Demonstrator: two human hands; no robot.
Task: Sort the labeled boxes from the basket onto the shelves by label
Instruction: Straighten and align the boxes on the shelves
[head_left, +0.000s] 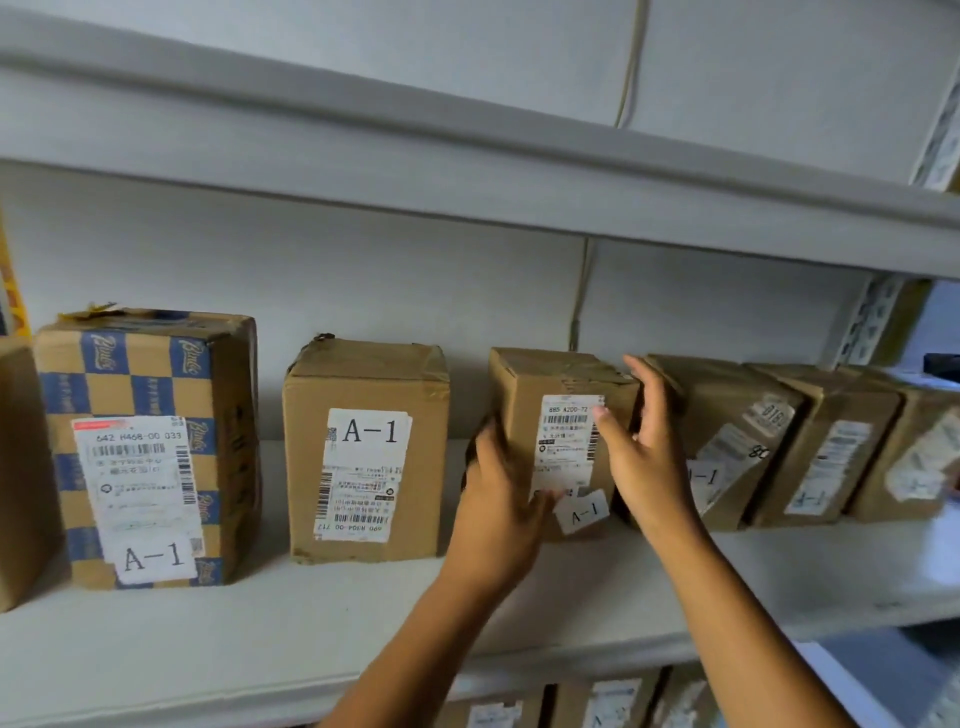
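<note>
Seven cardboard boxes (366, 452) on middle shelf (260, 634); three boxes below; two hands (498, 499).

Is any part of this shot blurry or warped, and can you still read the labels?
Head view: the wide lens bows the shelf edge; the left hand is motion-smeared; the tilted boxes at right are soft, their labels hard to read; A-1 on the plain box and the checkered box reads clearly.

Blurred labels on the rightmost boxes (852, 447); leftmost box (21, 467) and lower-shelf boxes (597, 701) cut off by edges.
</note>
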